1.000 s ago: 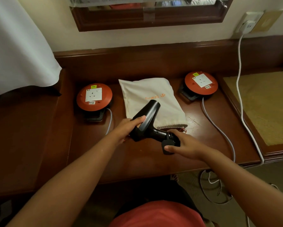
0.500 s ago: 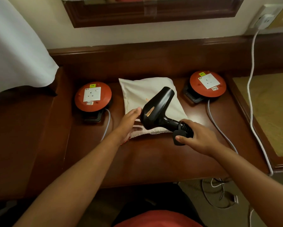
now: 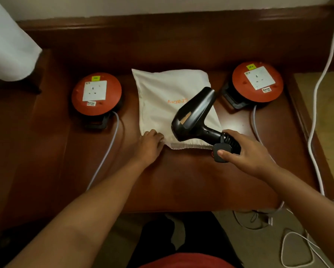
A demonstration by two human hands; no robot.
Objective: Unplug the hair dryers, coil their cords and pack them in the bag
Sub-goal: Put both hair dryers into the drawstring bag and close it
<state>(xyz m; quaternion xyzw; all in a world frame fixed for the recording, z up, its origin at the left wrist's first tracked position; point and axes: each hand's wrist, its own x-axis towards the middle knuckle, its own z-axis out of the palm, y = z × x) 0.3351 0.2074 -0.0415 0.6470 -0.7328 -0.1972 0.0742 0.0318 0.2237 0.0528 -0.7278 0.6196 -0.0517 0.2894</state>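
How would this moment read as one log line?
right hand: holds hair dryer with plug | left hand: on bag edge | dryer: above bag
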